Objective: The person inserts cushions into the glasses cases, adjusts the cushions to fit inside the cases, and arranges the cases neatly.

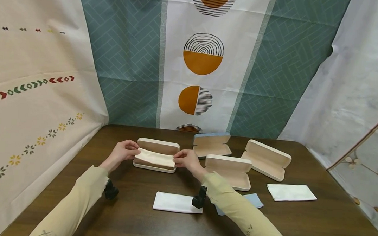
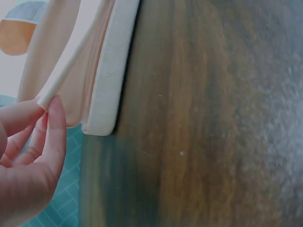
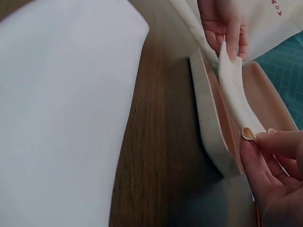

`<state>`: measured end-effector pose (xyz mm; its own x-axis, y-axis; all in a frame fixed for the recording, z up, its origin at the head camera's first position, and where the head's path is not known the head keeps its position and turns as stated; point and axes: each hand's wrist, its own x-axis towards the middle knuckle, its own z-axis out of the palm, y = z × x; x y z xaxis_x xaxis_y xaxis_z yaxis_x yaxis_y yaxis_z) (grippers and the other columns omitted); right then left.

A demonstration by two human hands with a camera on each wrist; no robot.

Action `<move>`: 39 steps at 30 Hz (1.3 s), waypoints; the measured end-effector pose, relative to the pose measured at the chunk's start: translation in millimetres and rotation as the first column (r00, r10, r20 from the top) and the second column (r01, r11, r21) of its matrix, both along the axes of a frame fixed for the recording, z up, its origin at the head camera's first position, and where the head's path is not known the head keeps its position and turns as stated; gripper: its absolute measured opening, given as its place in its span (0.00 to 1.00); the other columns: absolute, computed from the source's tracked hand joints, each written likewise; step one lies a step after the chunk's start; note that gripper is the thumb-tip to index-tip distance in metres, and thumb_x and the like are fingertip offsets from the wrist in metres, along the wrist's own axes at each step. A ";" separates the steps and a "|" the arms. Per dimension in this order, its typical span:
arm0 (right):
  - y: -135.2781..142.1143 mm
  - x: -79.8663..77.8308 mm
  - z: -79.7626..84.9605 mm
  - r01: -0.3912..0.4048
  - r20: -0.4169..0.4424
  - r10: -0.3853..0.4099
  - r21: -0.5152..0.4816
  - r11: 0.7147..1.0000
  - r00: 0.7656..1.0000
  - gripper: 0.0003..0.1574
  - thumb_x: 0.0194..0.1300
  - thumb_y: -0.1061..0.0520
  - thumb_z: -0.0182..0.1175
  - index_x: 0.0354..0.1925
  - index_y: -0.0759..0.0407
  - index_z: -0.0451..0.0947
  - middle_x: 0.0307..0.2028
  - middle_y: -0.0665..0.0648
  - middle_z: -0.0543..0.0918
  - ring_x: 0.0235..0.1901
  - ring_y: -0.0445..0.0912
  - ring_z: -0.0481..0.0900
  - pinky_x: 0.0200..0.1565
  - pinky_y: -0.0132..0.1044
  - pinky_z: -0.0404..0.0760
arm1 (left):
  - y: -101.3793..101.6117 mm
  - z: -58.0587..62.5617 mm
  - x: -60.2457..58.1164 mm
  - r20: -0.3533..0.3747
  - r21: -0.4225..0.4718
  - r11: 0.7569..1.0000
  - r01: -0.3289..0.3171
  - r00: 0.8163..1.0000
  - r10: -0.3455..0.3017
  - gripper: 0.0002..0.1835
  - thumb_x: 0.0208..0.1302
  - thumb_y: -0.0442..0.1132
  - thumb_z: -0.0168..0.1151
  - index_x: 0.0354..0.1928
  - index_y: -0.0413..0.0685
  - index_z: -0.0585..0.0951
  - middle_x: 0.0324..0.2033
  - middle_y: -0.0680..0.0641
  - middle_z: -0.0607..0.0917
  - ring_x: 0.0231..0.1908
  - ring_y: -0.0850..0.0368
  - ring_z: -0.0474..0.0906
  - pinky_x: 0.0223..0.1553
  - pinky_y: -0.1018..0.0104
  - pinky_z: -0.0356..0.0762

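Note:
A folded cream cloth [image 1: 155, 158] is stretched between both hands, just over an open cream glasses case [image 1: 154, 168] at the left of the table. My left hand [image 1: 123, 154] pinches the cloth's left end between thumb and fingers. At the other end, my right hand [image 1: 188, 159] pinches it the same way. In the right wrist view the cloth [image 3: 234, 90] sags a little along its length, and its near end is rolled over at the fingertips. The case's pinkish lining [image 2: 71, 94] shows behind the cloth in the left wrist view.
Right of the hands stand an open blue case [image 1: 211, 145] and two more open cream cases, one nearer [image 1: 229, 169] and one farther right [image 1: 266, 160]. Folded white cloths lie in front [image 1: 172, 202] and at right [image 1: 291, 192]. A blue cloth [image 1: 253, 200] is partly under the right forearm.

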<state>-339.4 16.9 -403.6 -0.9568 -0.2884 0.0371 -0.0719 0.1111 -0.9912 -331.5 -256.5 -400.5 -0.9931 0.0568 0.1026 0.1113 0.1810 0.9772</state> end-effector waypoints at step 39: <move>4.0 -1.4 -2.2 0.149 -0.215 -0.143 0.011 0.989 0.966 0.25 0.58 0.56 0.63 0.48 0.67 0.67 0.40 0.61 0.74 0.39 0.52 0.76 0.35 0.43 0.77 | 7.7 7.7 0.9 -0.071 -0.027 0.976 -0.216 0.974 0.214 0.24 0.56 0.39 0.65 0.49 0.31 0.70 0.41 0.40 0.74 0.35 0.58 0.75 0.39 0.60 0.75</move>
<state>-340.7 20.9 -405.8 -0.9594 -0.1497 0.2391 -0.2624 0.1622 -0.9512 -330.6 -248.8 -392.8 -0.9733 -0.1524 0.1718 0.1319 0.2413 0.9615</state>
